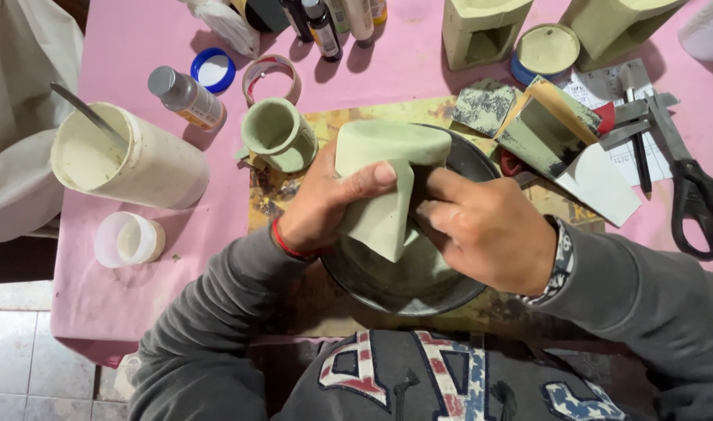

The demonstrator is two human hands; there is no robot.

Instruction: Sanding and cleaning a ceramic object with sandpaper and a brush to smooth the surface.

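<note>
Your left hand (325, 204) wraps the pale green clay piece (387, 183) over the dark round dish (419, 281), thumb pressed across its front face, while your right hand (493, 234) touches its side with curled fingertips pressed together. It looks soft and easily dented (probably unfired), so support the broad walls, not the thin rim.

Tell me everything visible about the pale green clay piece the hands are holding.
The pale green clay piece is a matte, blocky hollow form with a flat, rounded top, tilted over a dark round dish. The left hand grips its side, thumb across the front; the right hand touches its other side with its fingers.
</note>
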